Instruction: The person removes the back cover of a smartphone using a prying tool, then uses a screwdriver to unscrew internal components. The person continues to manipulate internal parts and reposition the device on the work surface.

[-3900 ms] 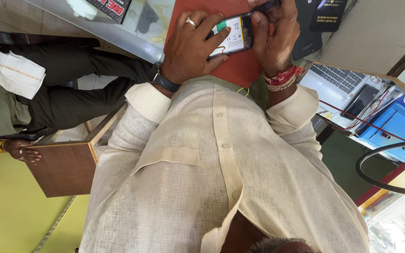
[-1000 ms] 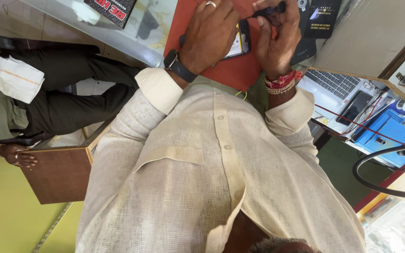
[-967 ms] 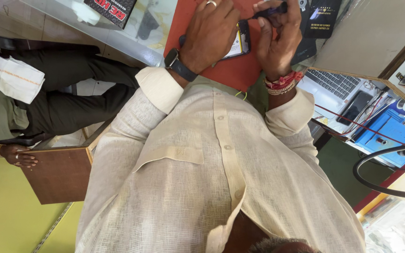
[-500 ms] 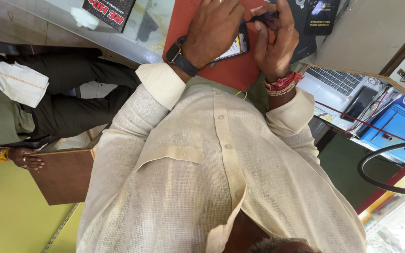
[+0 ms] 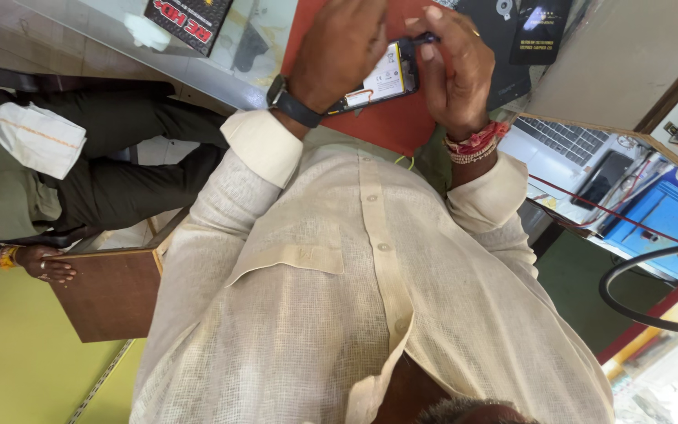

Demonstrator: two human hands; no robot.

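My left hand [image 5: 339, 47], with a black watch on its wrist, and my right hand [image 5: 453, 74], with red and beaded bracelets, both grip a small black phone [image 5: 382, 78]. The phone's back is off and a white-labelled battery shows. My left hand covers its left end. My right thumb and fingers press on its right end. The phone is held just above a red mat [image 5: 378, 133] on the counter, in front of my cream shirt.
Another person in dark trousers [image 5: 135, 180] sits at the left beside a brown wooden panel [image 5: 111, 290]. A glass counter [image 5: 221, 74] carries a black packet [image 5: 190, 20]. At the right are a laptop [image 5: 559, 149], a blue box [image 5: 653, 224] and a black cable loop [image 5: 629, 306].
Both hands and the phone have come lower and nearer in view. My left hand has slid left off the phone, so more of the battery side shows.
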